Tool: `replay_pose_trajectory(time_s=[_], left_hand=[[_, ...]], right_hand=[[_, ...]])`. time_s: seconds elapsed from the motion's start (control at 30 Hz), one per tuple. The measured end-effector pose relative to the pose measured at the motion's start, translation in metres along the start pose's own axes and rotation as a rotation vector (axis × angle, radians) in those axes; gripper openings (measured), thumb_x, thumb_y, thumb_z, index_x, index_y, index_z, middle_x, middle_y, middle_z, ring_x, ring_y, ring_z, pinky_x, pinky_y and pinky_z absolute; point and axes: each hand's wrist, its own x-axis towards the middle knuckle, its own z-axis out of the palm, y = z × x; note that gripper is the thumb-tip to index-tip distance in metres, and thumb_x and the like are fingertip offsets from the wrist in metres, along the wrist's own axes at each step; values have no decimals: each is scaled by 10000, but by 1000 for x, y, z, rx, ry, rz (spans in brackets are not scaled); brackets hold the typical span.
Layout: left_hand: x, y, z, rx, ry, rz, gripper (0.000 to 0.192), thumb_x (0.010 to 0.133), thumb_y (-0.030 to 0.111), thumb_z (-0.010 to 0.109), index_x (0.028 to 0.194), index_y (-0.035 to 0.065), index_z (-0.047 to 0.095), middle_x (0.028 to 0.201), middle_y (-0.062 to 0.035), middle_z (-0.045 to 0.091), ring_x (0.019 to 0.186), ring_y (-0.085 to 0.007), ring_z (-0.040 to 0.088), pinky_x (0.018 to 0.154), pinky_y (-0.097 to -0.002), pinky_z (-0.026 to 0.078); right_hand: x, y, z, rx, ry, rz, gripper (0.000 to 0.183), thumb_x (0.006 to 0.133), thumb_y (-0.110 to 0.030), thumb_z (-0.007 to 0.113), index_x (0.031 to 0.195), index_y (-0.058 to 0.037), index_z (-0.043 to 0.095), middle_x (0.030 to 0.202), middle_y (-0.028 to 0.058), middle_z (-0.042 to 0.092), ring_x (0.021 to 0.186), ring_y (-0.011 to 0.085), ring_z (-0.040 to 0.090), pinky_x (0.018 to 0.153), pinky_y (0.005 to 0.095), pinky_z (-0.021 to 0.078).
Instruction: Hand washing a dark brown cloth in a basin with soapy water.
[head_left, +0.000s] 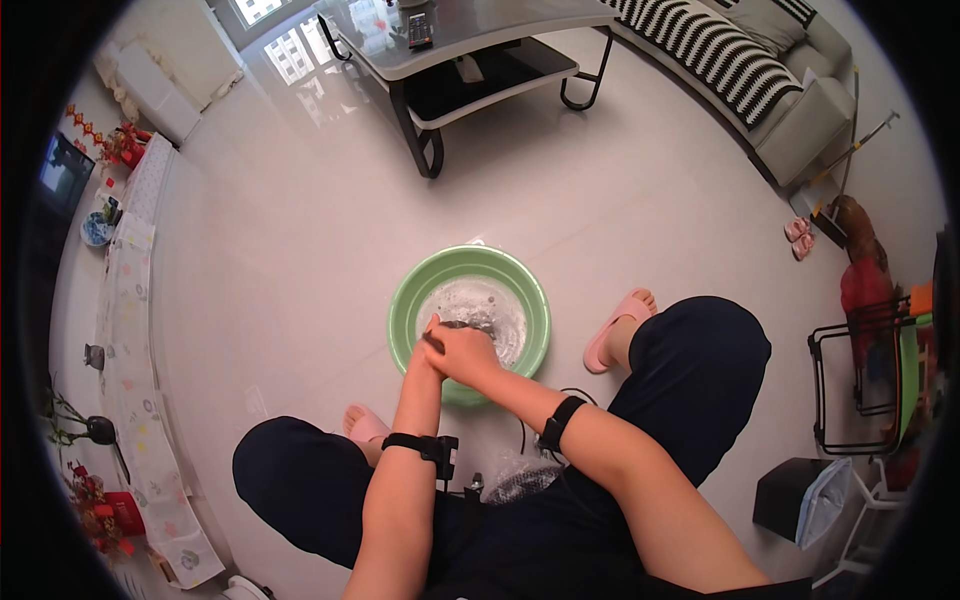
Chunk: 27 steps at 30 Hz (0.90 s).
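Note:
Below me on the floor stands a round green plastic basin (400, 296) holding sudsy water (465, 295). My right hand (466, 354) is closed on a dark, wet, bunched thing (480, 327), apparently cloth, over the near side of the basin. Beside it, my left hand (433, 334) presses against the same dark item, its thumb raised. Most of the left fingers are hidden behind the right hand. Black straps with small devices circle both forearms.
Pink slippers (600, 349) on my feet flank the basin. Bubble wrap (521, 480) and cables lie between my legs. Ahead is a coffee table (495, 96) bearing a remote control (420, 30). A sofa (806, 135), a folding rack (817, 390) and a black bin (784, 496) stand right.

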Motion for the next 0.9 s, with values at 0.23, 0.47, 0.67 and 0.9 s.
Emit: replay_pose_trajectory(time_s=[0.23,0.47,0.67,0.9], left_hand=[[-7,-18,38,177,327,64,364,882,339,344,1030,20,440,947,-110,534,828,-218,553,720,-380,471],[-11,-1,-5,-73,26,-92,338,881,324,353,1012,29,454,946,-108,539,833,-221,553,723,-378,466],[4,-25,28,159,286,42,328,868,336,362,977,46,471,940,-100,545,861,-207,541,765,-373,447],[-1,-9,-10,-104,-53,14,387,865,367,372,1004,15,453,965,-137,541,875,-254,532,759,-369,442]], right_hand=[[19,56,6,-286,235,299,264,760,-257,425,712,-90,624,771,79,598,757,268,545,703,427,370],[3,5,22,-175,267,-171,280,745,-259,440,617,-66,597,745,86,602,717,280,548,677,395,361],[21,54,11,-249,173,306,329,794,-268,393,663,-82,631,689,78,608,645,270,568,654,415,368],[9,14,28,-214,302,-60,319,781,-259,407,637,-74,624,692,95,602,662,271,550,659,412,371]])
